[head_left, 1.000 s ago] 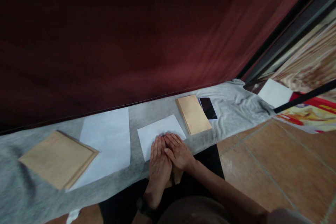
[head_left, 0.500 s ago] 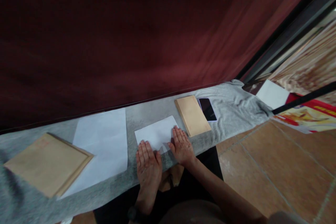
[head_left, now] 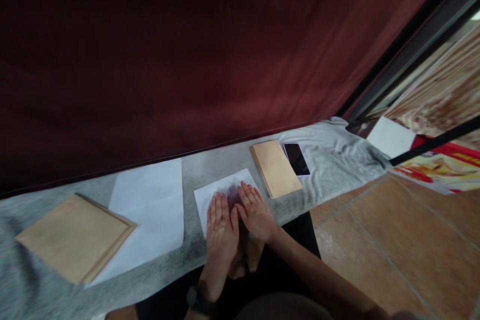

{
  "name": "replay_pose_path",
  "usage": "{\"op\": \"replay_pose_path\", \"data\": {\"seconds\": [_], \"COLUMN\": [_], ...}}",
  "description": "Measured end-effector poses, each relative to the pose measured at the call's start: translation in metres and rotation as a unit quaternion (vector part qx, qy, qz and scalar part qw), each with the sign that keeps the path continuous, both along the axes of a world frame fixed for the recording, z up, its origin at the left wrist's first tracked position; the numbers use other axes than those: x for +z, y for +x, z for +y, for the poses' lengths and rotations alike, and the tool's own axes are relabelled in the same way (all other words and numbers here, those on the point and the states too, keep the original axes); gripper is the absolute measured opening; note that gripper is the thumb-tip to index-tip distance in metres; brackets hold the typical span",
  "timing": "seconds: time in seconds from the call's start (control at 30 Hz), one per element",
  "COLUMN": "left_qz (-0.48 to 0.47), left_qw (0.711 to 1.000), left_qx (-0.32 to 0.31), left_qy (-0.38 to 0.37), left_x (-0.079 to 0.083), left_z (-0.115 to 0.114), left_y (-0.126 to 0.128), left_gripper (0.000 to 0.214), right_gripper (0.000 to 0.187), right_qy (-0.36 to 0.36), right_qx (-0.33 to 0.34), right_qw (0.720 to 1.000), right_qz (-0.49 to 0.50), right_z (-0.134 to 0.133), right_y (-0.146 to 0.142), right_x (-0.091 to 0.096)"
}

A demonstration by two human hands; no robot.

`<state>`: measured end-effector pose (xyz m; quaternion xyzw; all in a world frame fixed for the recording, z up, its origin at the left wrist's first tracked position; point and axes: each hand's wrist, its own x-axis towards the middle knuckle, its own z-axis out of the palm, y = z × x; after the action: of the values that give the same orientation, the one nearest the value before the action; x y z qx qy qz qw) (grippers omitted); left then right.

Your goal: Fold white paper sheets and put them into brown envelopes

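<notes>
A folded white sheet of paper (head_left: 225, 183) lies on the grey cloth in front of me. My left hand (head_left: 221, 227) rests over its left part, fingers stretched out and flat. My right hand (head_left: 255, 211) lies over its right part with straight fingers, the thumb close to the left thumb. The near edge of the paper is partly hidden under both hands. To the right of the right hand sits a stack of brown envelopes (head_left: 276, 167), apart from the fingers.
A phone (head_left: 297, 159) lies beside the envelope stack. At left, more brown envelopes (head_left: 75, 237) overlap white paper (head_left: 153, 207). Grey cloth (head_left: 326, 155) covers the narrow bench. A dark red curtain (head_left: 210, 60) hangs behind, and a colourful box (head_left: 442, 165) stands at far right.
Both hands have slid inward over the paper, closer together. The left hand moved right and slightly up; the right hand shifted slightly left.
</notes>
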<state>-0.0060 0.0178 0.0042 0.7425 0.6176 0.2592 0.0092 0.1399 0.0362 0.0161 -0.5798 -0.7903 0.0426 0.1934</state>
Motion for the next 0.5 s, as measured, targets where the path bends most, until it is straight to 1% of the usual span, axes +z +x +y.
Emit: {"op": "replay_pose_path", "data": {"seconds": [0.03, 0.1, 0.17, 0.27, 0.33, 0.5], "left_qz": [-0.001, 0.006, 0.021, 0.032, 0.029, 0.019], "left_qw": [1.0, 0.999, 0.999, 0.999, 1.0, 0.998], "left_qx": [-0.023, -0.045, -0.048, -0.029, 0.0, 0.055], "left_qy": [-0.006, -0.015, -0.014, 0.001, 0.008, 0.007], "left_x": [-0.002, -0.007, -0.01, -0.013, -0.013, -0.013], "left_z": [0.006, 0.017, 0.023, 0.023, 0.02, 0.015], "left_y": [0.001, 0.001, -0.002, -0.007, -0.009, -0.016], "left_gripper": [0.056, 0.056, 0.058, 0.063, 0.068, 0.074], "right_gripper": [0.054, 0.052, 0.05, 0.05, 0.053, 0.063], "right_qy": [-0.001, -0.002, -0.003, 0.001, 0.008, 0.031], "right_qx": [0.021, 0.049, 0.068, 0.079, 0.053, -0.057], "right_qw": [1.0, 0.999, 0.998, 0.997, 0.998, 0.998], "right_qz": [0.002, 0.001, -0.008, -0.023, -0.026, -0.016], "right_z": [0.006, 0.018, 0.027, 0.03, 0.029, 0.023], "right_y": [-0.001, -0.001, 0.0, 0.001, 0.0, -0.003], "right_x": [0.002, 0.002, -0.001, -0.01, -0.017, -0.029]}}
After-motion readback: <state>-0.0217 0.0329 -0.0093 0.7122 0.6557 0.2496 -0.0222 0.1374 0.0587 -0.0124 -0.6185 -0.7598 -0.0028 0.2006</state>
